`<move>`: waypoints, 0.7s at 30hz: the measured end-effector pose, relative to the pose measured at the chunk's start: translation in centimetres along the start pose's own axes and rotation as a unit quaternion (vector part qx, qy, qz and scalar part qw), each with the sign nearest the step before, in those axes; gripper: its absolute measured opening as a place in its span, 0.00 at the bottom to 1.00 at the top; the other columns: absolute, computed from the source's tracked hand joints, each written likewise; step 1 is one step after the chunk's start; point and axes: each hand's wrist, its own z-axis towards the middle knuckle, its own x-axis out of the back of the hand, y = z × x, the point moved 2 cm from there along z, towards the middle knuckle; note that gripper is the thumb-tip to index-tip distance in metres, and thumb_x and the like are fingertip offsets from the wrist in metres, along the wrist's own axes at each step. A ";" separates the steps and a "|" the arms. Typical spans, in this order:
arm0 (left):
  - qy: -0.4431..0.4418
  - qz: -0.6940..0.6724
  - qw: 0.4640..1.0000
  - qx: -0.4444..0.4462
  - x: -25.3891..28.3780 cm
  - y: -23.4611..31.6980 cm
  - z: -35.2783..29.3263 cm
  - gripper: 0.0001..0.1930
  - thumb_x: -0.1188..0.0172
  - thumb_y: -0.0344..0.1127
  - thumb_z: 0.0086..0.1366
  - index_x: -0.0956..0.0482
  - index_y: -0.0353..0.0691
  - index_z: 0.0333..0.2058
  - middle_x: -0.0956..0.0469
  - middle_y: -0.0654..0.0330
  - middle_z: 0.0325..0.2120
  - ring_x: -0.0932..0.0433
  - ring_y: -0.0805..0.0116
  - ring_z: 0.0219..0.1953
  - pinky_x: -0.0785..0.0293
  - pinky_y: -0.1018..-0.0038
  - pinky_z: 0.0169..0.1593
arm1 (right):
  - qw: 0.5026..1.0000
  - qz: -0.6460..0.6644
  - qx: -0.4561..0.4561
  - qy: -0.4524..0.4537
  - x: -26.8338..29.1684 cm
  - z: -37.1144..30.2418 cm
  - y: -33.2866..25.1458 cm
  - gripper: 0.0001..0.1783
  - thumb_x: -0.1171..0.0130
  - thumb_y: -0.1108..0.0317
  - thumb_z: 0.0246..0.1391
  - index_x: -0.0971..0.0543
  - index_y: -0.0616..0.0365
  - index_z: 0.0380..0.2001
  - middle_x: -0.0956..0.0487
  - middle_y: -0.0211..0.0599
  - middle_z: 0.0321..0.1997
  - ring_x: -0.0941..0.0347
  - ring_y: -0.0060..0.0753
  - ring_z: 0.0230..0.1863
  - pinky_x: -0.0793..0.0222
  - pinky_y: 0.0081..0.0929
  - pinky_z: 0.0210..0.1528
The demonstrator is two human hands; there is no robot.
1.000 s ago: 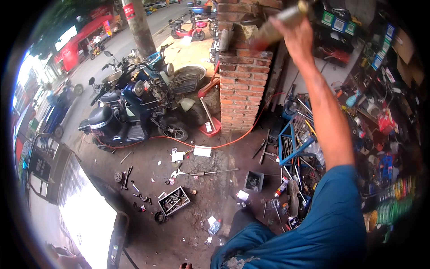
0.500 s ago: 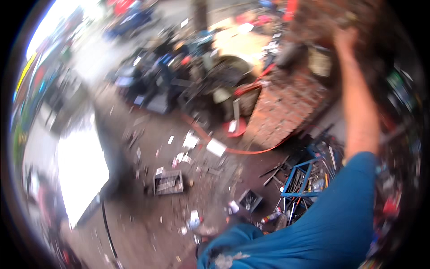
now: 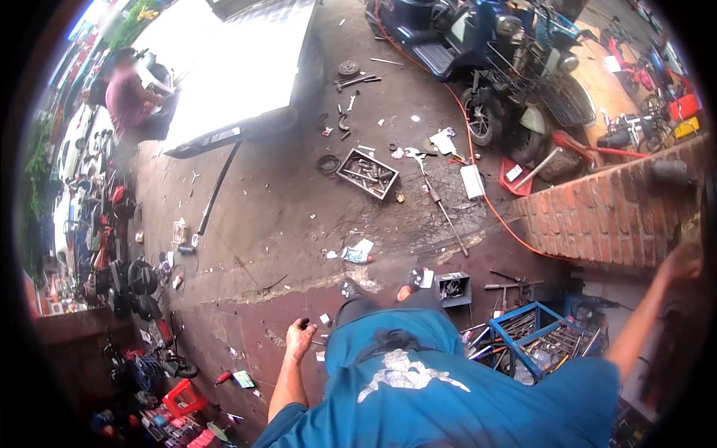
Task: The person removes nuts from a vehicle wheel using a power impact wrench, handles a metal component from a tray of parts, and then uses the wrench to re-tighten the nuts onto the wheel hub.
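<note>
My left hand (image 3: 300, 340) hangs low beside my body, its fingers curled round something small and dark that I cannot make out. My right arm stretches out to the far right, where my right hand (image 3: 683, 263) is at the end of the low brick wall (image 3: 597, 213), next to a brownish thing too dim to name. Its fingers blur into the dark rim of the picture. Below that arm stands a blue metal tool rack (image 3: 539, 332) full of hand tools. A grey box (image 3: 452, 290) of small parts sits by my feet.
A tray of metal parts (image 3: 368, 174) and a long metal rod (image 3: 446, 216) lie on the ground ahead. An orange hose (image 3: 478, 172) runs past parked scooters (image 3: 478, 52). A white-topped vehicle (image 3: 239, 67) stands ahead left, with a seated person (image 3: 131, 97) beyond. A red stool (image 3: 184, 398) is lower left.
My view has swung left and steadied. My left hand has come into sight. My right hand now shows lower and nearer the right rim, still by the brick wall.
</note>
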 end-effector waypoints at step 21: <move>0.045 -0.191 0.963 0.183 8.8 -13.6 -4.3 0.14 0.41 0.31 0.54 0.25 0.29 0.37 0.29 0.65 0.18 0.34 0.77 0.18 0.39 0.79 0.20 | 0.419 0.261 -0.446 -0.746 22.8 -46.1 -32.3 0.10 0.44 0.64 0.54 0.25 0.61 0.32 0.23 0.34 0.25 0.30 0.25 0.21 0.35 0.24 0.21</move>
